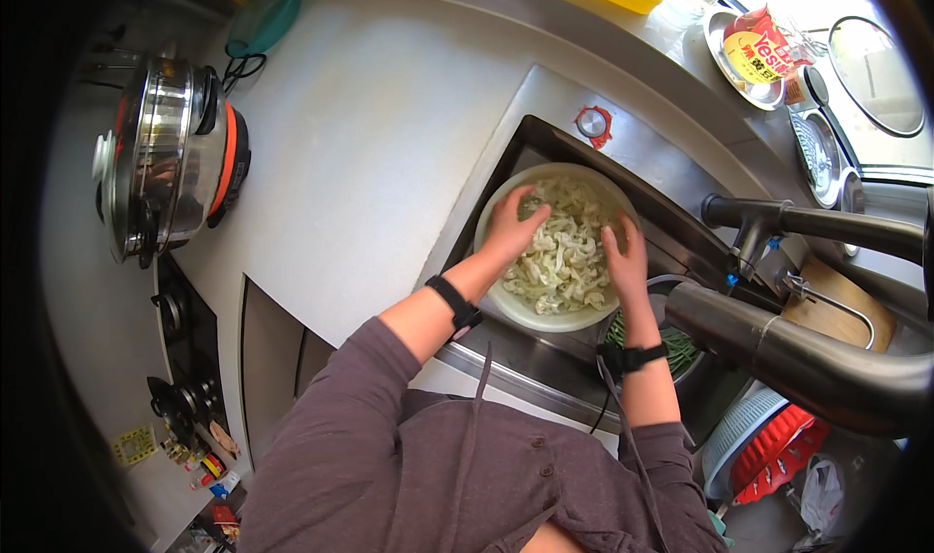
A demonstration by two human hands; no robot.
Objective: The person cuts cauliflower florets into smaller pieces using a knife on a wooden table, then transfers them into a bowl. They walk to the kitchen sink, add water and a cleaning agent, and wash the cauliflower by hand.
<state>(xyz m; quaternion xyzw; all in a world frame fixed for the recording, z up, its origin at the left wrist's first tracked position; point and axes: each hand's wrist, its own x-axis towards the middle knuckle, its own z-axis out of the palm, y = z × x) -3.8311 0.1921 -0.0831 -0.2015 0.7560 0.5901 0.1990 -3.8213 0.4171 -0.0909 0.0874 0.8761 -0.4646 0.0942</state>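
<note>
A pale round basin [538, 323] stands in the sink, filled with pieces of cut cauliflower [564, 251]. Over its left side, my left hand [516, 224] reaches in with thumb and fingers apart, the fingertips touching the cauliflower. My right hand [627, 253] is at the basin's right inner side, thumb and fingers spread, lightly curved beside the pieces. Neither hand is closed around a piece that I can see; some fingertips are partly hidden. Green beans [686, 358] lie in a metal bowl just right of the basin, partly covered by my right wrist.
The dark-edged sink [671, 230] surrounds the basin. Thick metal pipes [778, 349] cross its right side. A steel pot [175, 154] stands on the left of the white counter [360, 154]. A wooden board [839, 305] and a red and blue basket [754, 446] are at the right.
</note>
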